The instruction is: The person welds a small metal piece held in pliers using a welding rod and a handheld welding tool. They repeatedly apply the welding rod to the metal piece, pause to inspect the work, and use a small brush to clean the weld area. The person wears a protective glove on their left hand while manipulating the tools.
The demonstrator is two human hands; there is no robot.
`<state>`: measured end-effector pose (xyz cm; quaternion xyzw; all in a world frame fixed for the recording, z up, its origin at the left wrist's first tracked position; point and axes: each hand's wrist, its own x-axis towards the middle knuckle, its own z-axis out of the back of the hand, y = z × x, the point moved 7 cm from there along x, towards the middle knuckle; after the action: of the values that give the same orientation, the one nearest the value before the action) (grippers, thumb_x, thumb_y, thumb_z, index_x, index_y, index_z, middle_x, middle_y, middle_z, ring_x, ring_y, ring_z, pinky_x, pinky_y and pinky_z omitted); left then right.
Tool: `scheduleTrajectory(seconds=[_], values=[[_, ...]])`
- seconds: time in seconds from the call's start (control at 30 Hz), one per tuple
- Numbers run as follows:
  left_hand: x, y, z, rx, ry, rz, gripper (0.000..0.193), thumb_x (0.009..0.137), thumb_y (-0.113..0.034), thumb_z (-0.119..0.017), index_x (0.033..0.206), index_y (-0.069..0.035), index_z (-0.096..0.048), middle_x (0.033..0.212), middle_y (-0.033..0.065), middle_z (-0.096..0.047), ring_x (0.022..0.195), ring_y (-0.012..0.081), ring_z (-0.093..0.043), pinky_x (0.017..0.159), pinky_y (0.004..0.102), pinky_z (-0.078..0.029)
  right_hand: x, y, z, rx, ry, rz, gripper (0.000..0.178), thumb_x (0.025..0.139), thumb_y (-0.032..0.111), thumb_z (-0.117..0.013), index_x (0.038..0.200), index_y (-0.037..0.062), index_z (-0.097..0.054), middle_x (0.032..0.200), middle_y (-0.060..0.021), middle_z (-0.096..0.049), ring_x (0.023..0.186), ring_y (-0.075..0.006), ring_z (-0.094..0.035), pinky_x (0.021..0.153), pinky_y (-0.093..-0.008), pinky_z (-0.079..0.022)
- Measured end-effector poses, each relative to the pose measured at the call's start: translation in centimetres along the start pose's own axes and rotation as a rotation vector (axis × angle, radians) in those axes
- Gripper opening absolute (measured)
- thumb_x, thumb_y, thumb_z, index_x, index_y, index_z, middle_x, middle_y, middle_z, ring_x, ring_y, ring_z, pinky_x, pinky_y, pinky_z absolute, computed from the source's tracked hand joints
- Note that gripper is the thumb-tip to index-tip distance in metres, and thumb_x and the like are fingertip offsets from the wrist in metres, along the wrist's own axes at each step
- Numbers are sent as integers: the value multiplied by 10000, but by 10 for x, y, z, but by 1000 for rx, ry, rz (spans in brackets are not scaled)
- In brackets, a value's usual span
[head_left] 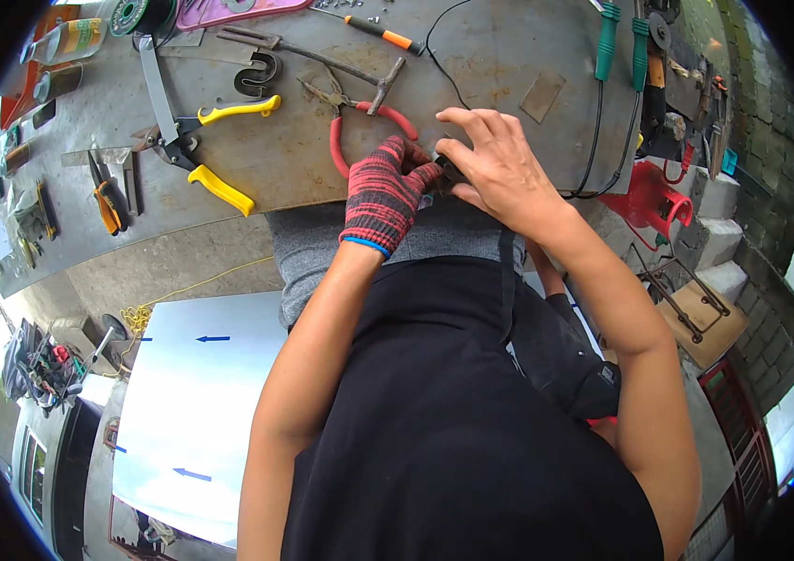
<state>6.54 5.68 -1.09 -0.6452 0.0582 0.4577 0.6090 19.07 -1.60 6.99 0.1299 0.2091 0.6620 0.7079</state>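
Observation:
My left hand (386, 191), in a red-and-black striped knit glove with a blue cuff, is closed at the near edge of the metal workbench (294, 178). Its fingertips meet a small dark object (450, 170), mostly hidden between my hands. My bare right hand (502, 168) pinches that object from the other side between thumb and index finger, its other fingers raised and curved. Just beyond my left hand lie pliers (336, 140) with red handles, jaws pointing away. A rusty T-shaped metal rod (322, 64) rests behind them.
Yellow-handled snips (215, 150) and orange-handled pliers (109, 208) lie to the left. An orange-and-black screwdriver (383, 35) and a pink tray (229, 11) are at the back. Green-handled cable holders (607, 47) trail black leads on the right. A small metal plate (542, 97) lies beyond my right hand.

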Motion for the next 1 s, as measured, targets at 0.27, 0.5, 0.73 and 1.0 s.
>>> scheduleTrajectory(seconds=[0.27,0.5,0.73,1.0], values=[[-1,-3,0,54,25,2,206,904,-125,-796,1039,0,-704,912,115,-774,814,176,-751,753,327,-602,2,-5,-7,28,-16,48,489,677,90,-856,1129,78,-667,1336,-67,-539,1270,-278,-510,1045,-451,-421],[-1,-1,0,26,12,-6,237,885,-185,-815,1005,-18,-699,890,140,-772,788,238,-750,746,369,-584,-3,-4,-11,95,-41,21,519,688,34,-842,1174,60,-664,1301,-93,-541,1261,-310,-528,1034,-471,-420],[-2,-4,2,41,7,-4,236,881,-185,-821,990,-13,-701,861,138,-765,733,229,-730,711,368,-580,-4,-3,-11,52,-69,28,496,687,62,-852,1143,81,-657,1266,-63,-541,1271,-277,-512,1044,-469,-417],[-1,-3,1,31,23,25,210,893,-119,-809,1029,2,-705,924,114,-771,842,169,-743,798,333,-606,-9,-7,-15,30,-115,3,498,694,90,-860,1148,93,-658,1283,-45,-545,1292,-266,-507,1064,-466,-406]])
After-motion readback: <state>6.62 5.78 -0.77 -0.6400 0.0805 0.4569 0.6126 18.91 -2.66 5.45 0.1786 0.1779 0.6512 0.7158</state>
